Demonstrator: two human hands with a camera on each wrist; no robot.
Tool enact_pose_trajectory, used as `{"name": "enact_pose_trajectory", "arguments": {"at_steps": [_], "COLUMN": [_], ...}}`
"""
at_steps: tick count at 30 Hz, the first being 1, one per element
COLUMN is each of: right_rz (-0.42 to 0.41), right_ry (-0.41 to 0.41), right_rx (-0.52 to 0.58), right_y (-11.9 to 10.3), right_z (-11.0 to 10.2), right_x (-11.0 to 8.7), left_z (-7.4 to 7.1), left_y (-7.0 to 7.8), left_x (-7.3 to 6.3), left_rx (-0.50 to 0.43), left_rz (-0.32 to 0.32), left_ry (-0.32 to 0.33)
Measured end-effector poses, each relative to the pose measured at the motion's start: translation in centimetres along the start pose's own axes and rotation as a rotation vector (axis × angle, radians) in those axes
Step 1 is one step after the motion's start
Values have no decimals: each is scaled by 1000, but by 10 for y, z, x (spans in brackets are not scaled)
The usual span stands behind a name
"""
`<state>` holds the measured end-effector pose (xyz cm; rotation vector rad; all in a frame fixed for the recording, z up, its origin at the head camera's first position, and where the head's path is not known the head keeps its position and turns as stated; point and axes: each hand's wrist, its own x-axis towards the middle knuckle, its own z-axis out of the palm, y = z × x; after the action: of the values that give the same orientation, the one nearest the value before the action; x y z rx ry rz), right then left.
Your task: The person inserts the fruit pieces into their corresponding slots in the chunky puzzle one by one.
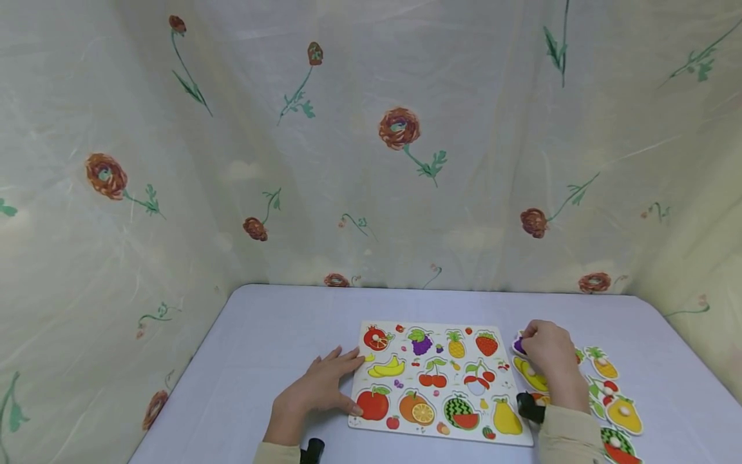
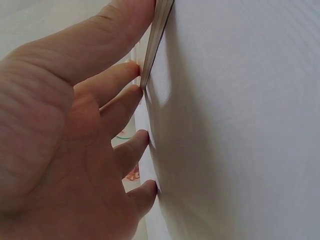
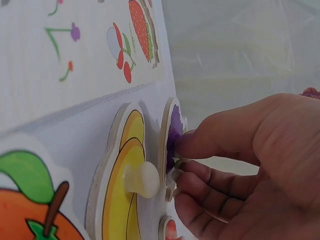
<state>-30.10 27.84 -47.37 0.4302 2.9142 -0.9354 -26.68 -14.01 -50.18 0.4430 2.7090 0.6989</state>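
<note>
A white fruit puzzle board (image 1: 359, 383) lies on the table. My left hand (image 1: 324, 386) spreads over its left edge, fingers fairly straight, thumb near the apple picture; the left wrist view shows the fingertips (image 2: 141, 135) at the board's edge and the tabletop. Right of the board, my right hand (image 1: 549, 351) pinches at the purple grape puzzle piece (image 3: 175, 125). Its thumb and fingertips hide any knob there. Just beside it lies the banana piece (image 3: 120, 200) with a white knob. The grape piece looks close to the table; whether it is lifted is hard to tell.
Other knobbed pieces lie at the right: a pineapple (image 1: 603, 364), a yellow pear (image 1: 624, 414), a watermelon (image 1: 619, 446) and an orange (image 3: 30, 200), some close together or overlapping. A flowered curtain (image 1: 452, 212) hangs behind the white table (image 1: 278, 322).
</note>
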Motion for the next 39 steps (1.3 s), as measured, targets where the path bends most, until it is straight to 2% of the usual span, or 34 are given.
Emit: {"name": "enact_pose_trajectory", "arguments": {"at_steps": [3, 12, 21, 31, 39], "right_rz": [-4, -90, -169, -191, -264], "right_ry": [3, 15, -11, -22, -4], "right_rx": [11, 28, 37, 43, 34], "right_y": [-1, -10, -20, -31, -42], "right_z": [2, 7, 15, 25, 30], "right_x": [1, 3, 8, 5, 3], "left_z": [0, 0, 0, 0, -1], "left_y": [0, 0, 0, -1, -1], "left_x": [0, 1, 0, 0, 0], "left_rx": [-1, 5, 1, -3, 1], "left_rz": [0, 3, -3, -9, -12], "left_ry": [-2, -3, -7, -10, -8]}}
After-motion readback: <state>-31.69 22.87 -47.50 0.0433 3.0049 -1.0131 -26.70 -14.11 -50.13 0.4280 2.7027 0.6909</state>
